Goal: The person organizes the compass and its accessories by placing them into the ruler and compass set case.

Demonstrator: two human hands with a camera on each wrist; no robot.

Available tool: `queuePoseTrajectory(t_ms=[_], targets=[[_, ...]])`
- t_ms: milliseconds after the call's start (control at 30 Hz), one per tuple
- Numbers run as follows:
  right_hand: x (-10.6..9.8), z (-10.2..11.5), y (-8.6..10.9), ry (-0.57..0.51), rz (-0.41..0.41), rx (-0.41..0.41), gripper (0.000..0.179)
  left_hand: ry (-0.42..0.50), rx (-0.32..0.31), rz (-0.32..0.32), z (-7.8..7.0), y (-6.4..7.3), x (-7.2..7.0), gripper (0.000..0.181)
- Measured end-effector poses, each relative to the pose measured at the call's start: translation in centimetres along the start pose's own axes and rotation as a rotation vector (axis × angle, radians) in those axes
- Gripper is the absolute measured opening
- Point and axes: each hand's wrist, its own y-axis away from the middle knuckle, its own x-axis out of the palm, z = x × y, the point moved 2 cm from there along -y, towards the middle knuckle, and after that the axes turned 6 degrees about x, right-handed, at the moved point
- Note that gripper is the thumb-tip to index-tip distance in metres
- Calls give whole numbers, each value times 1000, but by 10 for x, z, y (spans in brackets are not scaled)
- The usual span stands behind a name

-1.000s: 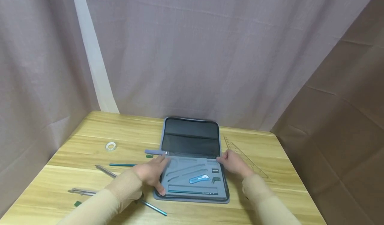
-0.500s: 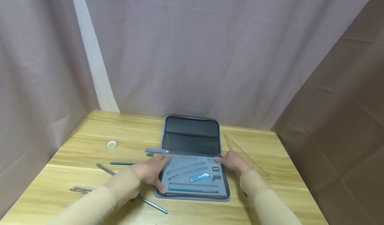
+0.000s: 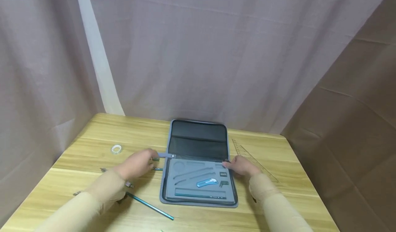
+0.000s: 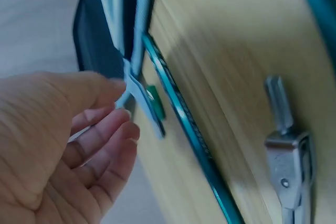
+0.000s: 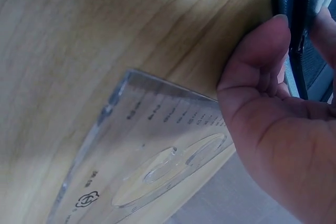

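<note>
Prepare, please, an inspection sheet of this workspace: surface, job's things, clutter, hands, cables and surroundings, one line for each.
Surface: wood-grain table.
Job's things: open zip case; its grey tray holds a blue cutter and a sharpener, among other pieces; some slots unfilled.
Clutter: clear roll, teal rod and hinged metal tool left of the case; clear set square to its right.
Hands: left hand at the strap, grip unclear; right hand grips the case's right edge.
Cables: nothing seen.
Surroundings: mauve curtain behind, brown cloth at right.

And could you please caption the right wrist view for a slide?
Right hand gripping a zippered case by its edge, beside a clear set square.
</note>
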Motion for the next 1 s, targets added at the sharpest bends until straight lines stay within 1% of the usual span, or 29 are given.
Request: queuePoseTrajectory(t_ms=[100,167,233,333,433,567,700,833,1000], targets=[[1,1,-1,-16,-2,6,47,-42,-38,-1,11,-8,-2,12],[2,2,-1,-25,0,1,45,-50,-53,6,18,-12,-1,11],[4,3,-1,-28,-1,-12,44,-39,-51,13,23,-15,0,10],[8,2,-2,-29,-3,-19,44,9,-46,28,26,-19,2,11],[9,0,-4,-37,-13,-3,42,23,-38,39,27,-22,4,13],[7,-1,-3,-41,-30,1,43,-28,-40,48,25,-25,7,12],[6,-2,-1,-42,-33,9,43,-57,-52,65,25,-27,10,16],[6,-4,-2,-52,-31,23,43,-60,-46,65,24,-29,11,17],[5,-6,-3,-63,-43,24,42,-56,-45,55,24,-32,13,11]])
